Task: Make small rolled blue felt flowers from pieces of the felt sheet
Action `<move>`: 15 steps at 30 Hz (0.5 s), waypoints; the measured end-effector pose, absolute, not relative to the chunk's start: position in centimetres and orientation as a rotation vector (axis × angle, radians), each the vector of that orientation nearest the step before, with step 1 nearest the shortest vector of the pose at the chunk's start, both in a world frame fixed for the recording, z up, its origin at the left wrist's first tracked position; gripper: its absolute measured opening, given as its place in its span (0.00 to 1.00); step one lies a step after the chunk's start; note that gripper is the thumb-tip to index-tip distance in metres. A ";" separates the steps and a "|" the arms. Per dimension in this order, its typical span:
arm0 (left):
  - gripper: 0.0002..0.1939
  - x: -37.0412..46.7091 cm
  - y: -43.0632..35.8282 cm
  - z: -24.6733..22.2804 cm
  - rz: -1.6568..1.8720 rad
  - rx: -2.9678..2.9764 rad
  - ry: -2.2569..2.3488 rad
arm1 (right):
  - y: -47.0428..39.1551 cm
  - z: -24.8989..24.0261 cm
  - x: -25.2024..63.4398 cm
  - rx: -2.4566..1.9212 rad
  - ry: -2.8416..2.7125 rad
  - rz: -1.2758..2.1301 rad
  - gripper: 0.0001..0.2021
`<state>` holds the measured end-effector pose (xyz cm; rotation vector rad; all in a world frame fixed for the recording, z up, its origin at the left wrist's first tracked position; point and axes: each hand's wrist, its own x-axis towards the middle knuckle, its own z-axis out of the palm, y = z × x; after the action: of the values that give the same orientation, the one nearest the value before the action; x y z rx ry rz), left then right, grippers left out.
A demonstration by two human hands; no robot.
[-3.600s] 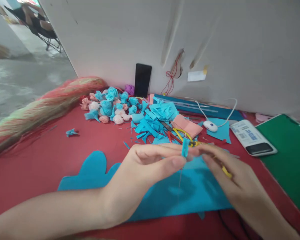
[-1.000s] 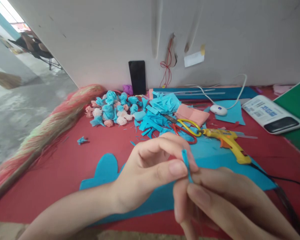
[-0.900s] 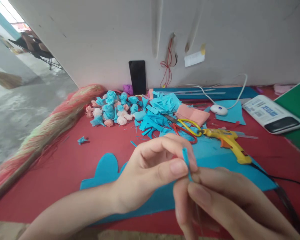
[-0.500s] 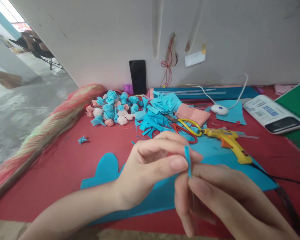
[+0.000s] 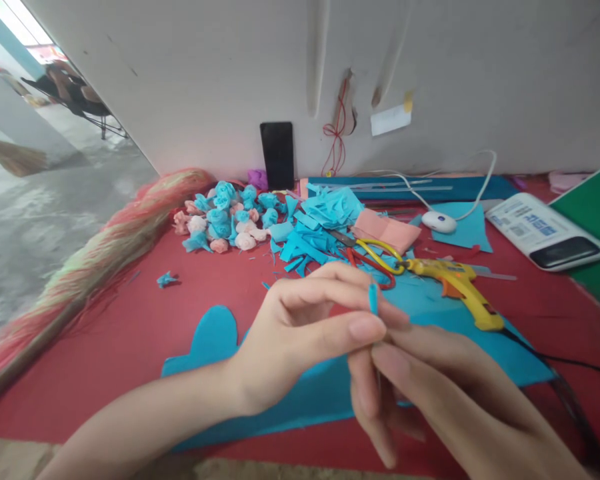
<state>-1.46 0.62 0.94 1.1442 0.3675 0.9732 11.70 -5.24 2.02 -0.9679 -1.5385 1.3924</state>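
Head view: at the upper left of the frame a straw broom (image 5: pixel 15 157) lies on the grey floor, with a dark folding chair (image 5: pixel 83 100) beyond it. A bundle of pink and cream fibres (image 5: pixel 95 237) runs diagonally down the left side, along the edge of the red tabletop (image 5: pixel 80 353). Left of centre lies a small blue paper piece (image 5: pixel 167 279), apart from a heap of blue and pink paper flowers (image 5: pixel 219 219). Lower down, a bright blue sheet (image 5: pixel 280 407) with a rounded lobe spreads beneath both hands. Near the middle, the left hand (image 5: pixel 290 327) has its thumb and fingers closed in a pinch on a narrow blue strip (image 5: pixel 373 299), whose top end stands up above the thumb. Behind are a black phone (image 5: pixel 278 155) leaning on the pale wall, a pile of cut blue paper (image 5: pixel 310 233) and scissors (image 5: pixel 390 252) with yellow and red handles. Just right of centre, the right hand (image 5: pixel 420 380) brings thumb and forefinger close together under the left thumb; I cannot tell what it grips. Further right lie a yellow glue gun (image 5: pixel 450 280), a white mouse-shaped device (image 5: pixel 439 222) and, at the right edge, a green board (image 5: pixel 597 227).
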 end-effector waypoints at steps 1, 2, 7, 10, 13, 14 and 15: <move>0.05 -1.5 0.6 0.9 0.987 1.156 0.382 | -5.3 2.1 11.7 -0.975 -1.547 1.357 0.24; 0.05 -1.5 0.6 0.9 1.001 1.161 0.391 | -5.3 2.1 11.6 -1.000 -1.552 1.296 0.22; 0.05 -1.6 0.6 1.1 1.045 1.118 0.383 | -5.3 3.1 11.6 -1.064 -1.648 1.159 0.14; 0.05 -1.5 0.6 1.2 1.061 1.072 0.387 | -5.3 3.3 11.7 -1.075 -1.643 1.235 0.14; 0.06 -1.4 0.8 1.2 1.044 1.047 0.405 | -5.3 3.1 11.7 -1.039 -1.605 1.260 0.14; 0.07 -1.4 0.8 1.2 1.039 1.043 0.408 | -5.3 3.1 11.7 -1.017 -1.594 1.260 0.13; 0.06 -1.3 0.9 1.1 1.040 1.036 0.413 | -5.2 3.1 11.7 -1.035 -1.580 1.273 0.13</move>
<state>-1.33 0.86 1.13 1.0362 0.4127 1.0395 11.67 -5.25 3.10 -1.0349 -1.5801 1.2727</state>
